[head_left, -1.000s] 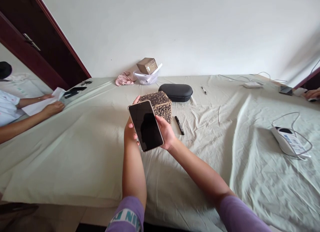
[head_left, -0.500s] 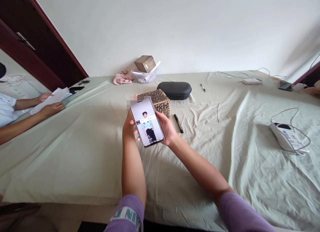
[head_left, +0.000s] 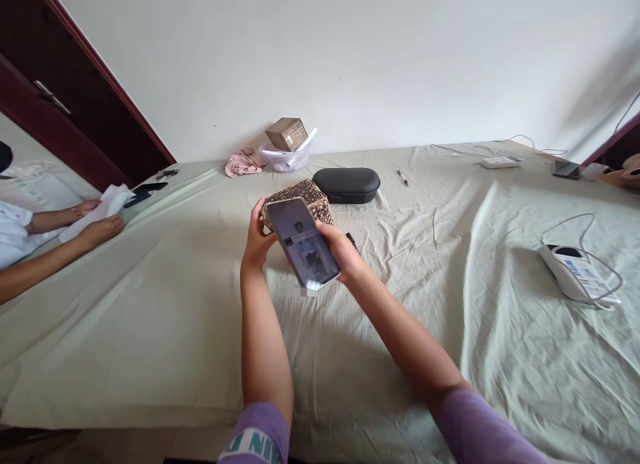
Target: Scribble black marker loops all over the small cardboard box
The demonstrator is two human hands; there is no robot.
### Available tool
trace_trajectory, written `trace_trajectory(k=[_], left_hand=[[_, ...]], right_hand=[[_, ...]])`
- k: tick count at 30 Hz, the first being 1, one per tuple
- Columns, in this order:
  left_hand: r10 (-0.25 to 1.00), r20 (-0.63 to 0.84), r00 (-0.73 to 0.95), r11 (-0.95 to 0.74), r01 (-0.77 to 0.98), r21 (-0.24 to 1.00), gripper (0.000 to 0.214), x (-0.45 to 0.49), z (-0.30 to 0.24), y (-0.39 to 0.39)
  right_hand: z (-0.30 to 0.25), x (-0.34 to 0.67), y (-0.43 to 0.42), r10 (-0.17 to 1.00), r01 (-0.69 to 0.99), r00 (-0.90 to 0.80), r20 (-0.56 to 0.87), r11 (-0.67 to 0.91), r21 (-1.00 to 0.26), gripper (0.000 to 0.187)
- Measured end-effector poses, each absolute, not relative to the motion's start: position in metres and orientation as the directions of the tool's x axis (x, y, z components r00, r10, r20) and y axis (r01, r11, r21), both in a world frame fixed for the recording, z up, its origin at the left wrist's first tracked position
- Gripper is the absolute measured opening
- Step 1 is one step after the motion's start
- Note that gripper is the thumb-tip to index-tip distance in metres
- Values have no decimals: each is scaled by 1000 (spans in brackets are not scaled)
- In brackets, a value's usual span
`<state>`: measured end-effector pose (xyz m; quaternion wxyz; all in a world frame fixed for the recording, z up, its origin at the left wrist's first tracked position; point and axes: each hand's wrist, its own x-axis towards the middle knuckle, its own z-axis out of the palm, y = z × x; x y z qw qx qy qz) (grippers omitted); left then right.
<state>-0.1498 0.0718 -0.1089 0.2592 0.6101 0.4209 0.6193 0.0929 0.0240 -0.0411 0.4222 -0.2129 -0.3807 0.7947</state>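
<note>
A smartphone [head_left: 303, 244] is held face-up and tilted in my right hand [head_left: 343, 254], its thumb along the right edge and the other fingers mostly hidden behind it. The phone's screen looks dim, with a glare at its lower end. Just behind it sits a cardboard box [head_left: 320, 204] with black scribble patterns, partly covered by the phone. My left hand [head_left: 256, 241] is curled at the left side of this box, its fingers against the edge. A black marker [head_left: 353, 243] lies beside my right hand, partly hidden by it.
A black hard case [head_left: 347, 184] lies behind the box. Farther back are a plastic basin [head_left: 287, 160] bearing a small brown box [head_left: 287, 133], a pink cloth [head_left: 244, 162] and a pen [head_left: 403, 178]. A corded white device [head_left: 575, 272] lies right. Another person holds papers [head_left: 97, 214] at left.
My left hand has come off the phone and is at the patterned box. The phone has shifted slightly right in my right hand, and its screen has darkened.
</note>
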Motion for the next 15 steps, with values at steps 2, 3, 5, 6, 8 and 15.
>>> trace_trajectory(k=[2, 3, 5, 6, 8, 15], left_hand=[[833, 516, -199, -491, 163, 856, 127, -151, -108, 73], [836, 508, -210, -485, 152, 861, 128, -151, -108, 72], [836, 516, -188, -494, 153, 856, 128, -152, -108, 71], [832, 529, -170, -506, 159, 848, 127, -152, -107, 70], [821, 555, -131, -533, 171, 829, 128, -153, -105, 68], [793, 609, -35, -597, 157, 787, 132, -143, -93, 59]], right_hand=[[-30, 121, 35, 925, -463, -370, 82, -107, -880, 30], [-25, 140, 40, 947, -402, -274, 166, 44, -915, 31], [-16, 184, 52, 942, -179, -103, 320, 299, -937, 35], [-14, 207, 58, 930, -22, -55, 363, 363, -932, 36], [-18, 247, 71, 924, 278, 54, 378, 350, -895, 37], [-79, 294, 113, 969, 704, 247, 7, -175, -688, 30]])
